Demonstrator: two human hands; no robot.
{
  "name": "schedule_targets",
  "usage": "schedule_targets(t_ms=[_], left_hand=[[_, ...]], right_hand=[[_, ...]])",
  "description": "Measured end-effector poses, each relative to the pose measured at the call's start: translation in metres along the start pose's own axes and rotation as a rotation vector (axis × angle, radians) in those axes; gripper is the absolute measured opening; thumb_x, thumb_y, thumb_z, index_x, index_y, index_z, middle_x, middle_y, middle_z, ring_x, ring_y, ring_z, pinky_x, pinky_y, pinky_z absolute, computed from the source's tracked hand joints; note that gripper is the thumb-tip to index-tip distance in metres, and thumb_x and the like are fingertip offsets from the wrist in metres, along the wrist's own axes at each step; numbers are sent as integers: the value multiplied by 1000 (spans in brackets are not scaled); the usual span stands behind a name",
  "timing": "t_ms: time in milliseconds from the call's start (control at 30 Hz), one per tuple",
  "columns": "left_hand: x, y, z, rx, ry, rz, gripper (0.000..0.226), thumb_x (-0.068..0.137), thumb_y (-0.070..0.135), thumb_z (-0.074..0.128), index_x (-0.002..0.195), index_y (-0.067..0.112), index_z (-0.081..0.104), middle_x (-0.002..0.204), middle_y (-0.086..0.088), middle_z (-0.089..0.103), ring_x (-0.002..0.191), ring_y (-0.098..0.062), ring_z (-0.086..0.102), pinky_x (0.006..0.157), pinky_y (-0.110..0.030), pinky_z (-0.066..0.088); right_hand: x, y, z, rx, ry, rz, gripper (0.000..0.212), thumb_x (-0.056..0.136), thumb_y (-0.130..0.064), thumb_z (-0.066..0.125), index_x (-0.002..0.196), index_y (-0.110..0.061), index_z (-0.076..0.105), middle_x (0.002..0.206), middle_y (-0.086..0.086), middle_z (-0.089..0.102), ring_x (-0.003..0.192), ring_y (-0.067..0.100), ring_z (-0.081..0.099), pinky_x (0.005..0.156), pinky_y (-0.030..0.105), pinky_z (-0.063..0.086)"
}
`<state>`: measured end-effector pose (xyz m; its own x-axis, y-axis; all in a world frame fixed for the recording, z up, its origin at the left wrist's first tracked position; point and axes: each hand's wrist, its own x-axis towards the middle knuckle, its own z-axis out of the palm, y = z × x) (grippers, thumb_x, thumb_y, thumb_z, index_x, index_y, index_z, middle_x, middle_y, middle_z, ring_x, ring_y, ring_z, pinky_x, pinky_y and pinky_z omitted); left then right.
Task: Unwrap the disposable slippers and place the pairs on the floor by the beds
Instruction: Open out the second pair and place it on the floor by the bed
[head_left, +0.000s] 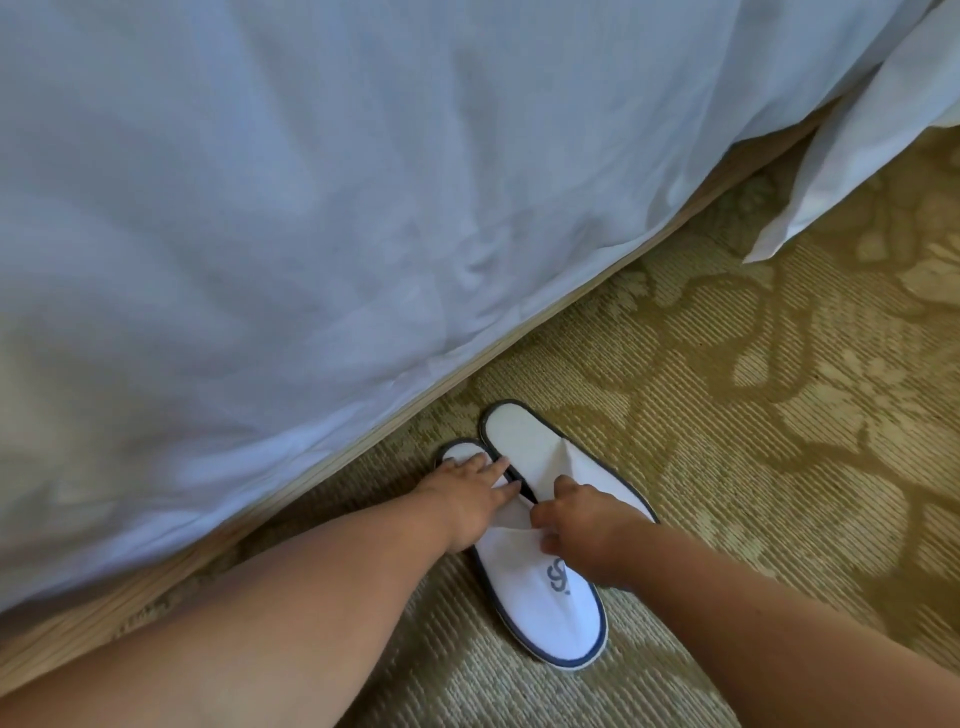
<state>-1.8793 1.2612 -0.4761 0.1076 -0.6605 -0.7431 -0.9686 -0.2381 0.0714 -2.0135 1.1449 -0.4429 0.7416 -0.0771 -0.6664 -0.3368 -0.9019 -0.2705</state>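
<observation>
My left hand (470, 496) lies spread on the left slipper (524, 587) while my right hand (584, 525) pinches the right slipper (545, 452); I'd square their toes parallel beside the bed (311, 208).

Head view — steep downward, close, carpet (727, 415) perhaps tilted.

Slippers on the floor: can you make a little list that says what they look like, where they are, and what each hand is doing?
slippers: white, blue trim, blue logo, overlapping
place: patterned carpet, beside the bed
left hand: fingers spread flat on the slipper nearer the bed
right hand: pinching the slipper upper
wrapper: none seen
</observation>
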Motion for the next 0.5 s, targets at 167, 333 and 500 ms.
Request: schedule_targets(t_ms=[167, 333, 500], left_hand=[[1, 0, 4, 8, -25, 10, 98, 83, -7, 52, 152, 30, -6, 157, -2, -27, 144, -27, -16, 117, -46, 10], [0, -10, 9, 8, 12, 60, 97, 83, -12, 48, 152, 32, -2, 157, 1, -26, 144, -25, -17, 114, -44, 15], [-3, -14, 1, -4, 24, 93, 84, 88, -5, 48, 153, 30, 8, 160, -1, -13, 146, -25, -4, 113, -42, 18]], right_hand=[[1, 1, 6, 23, -20, -5, 27, 96, -29, 57, 123, -26, 60, 114, 9, 47, 97, 29, 58, 85, 38, 51], [4, -4, 9, 47, 25, -23, 25, 95, -33, 56, 118, -27, 64, 111, 6, 50, 95, 27, 59, 78, 35, 50], [5, -5, 8, 44, 52, 3, 33, 92, -38, 59, 125, -37, 57, 114, -1, 49, 94, 23, 59, 69, 30, 41]])
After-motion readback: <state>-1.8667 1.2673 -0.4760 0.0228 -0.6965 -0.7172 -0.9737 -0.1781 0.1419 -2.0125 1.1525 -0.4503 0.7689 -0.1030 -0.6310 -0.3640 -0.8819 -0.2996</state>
